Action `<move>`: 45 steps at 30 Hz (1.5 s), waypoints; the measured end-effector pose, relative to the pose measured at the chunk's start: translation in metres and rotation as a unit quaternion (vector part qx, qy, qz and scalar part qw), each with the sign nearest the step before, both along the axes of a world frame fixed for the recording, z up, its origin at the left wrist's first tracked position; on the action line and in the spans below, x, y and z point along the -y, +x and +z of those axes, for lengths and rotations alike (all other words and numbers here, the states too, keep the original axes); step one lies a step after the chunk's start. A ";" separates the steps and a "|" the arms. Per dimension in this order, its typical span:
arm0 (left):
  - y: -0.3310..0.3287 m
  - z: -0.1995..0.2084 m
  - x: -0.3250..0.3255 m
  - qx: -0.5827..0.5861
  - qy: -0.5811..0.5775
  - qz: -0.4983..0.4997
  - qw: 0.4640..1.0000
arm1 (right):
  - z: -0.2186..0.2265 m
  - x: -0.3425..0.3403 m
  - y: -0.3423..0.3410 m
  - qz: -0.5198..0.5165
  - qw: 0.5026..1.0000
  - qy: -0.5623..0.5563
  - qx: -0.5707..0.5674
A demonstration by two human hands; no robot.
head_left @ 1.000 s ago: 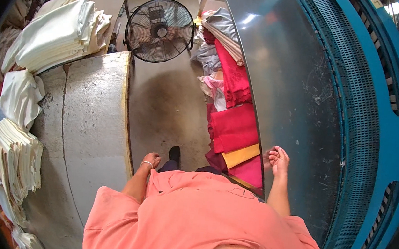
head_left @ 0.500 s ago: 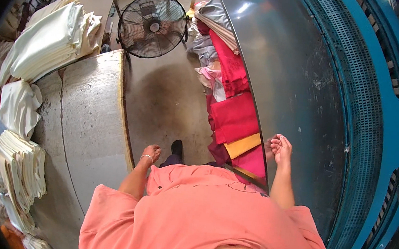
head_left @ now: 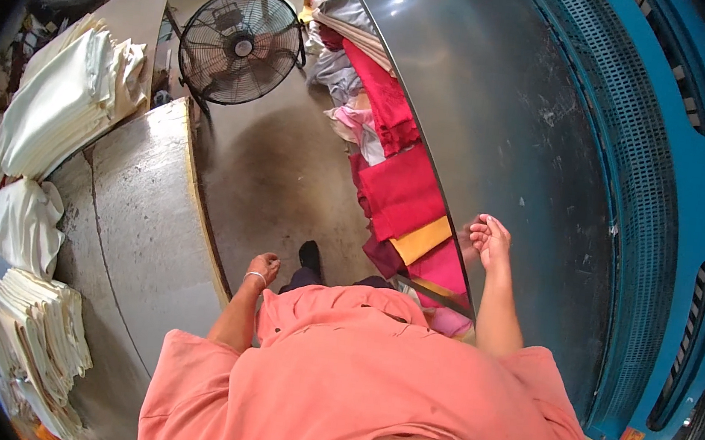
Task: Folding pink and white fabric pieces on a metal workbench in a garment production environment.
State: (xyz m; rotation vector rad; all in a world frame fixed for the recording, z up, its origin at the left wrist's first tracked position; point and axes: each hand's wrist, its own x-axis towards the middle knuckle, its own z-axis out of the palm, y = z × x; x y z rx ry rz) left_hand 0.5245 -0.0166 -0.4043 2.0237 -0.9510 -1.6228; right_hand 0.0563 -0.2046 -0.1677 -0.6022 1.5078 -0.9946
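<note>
Head view: at lower centre, the bare left hand [head_left: 262, 269], whose grip I cannot tell, is near the grey, yellow-edged worktop [head_left: 148, 199]. Right of centre, the bare right hand [head_left: 491, 238], loosely curled, fingers off the palm, is over the glossy dark metal panel [head_left: 502, 107], near folded red cloth [head_left: 403, 193] and yellow cloth [head_left: 421, 241].

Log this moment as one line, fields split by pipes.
left hand: no object visible, beside grey table | right hand: no object visible, by metal surface | nearby: red cloth, yellow cloth, black fan
</note>
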 end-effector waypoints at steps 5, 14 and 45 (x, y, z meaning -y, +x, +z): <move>0.006 -0.003 -0.008 0.019 0.030 0.015 0.999 | -0.002 0.001 -0.001 0.001 1.000 0.003 0.017; -0.008 0.013 -0.002 -0.014 0.062 0.009 0.998 | -0.001 0.001 -0.002 0.001 1.000 0.002 0.010; -0.011 -0.015 0.023 0.001 0.021 -0.040 0.999 | -0.009 0.002 -0.003 -0.004 1.000 -0.005 -0.013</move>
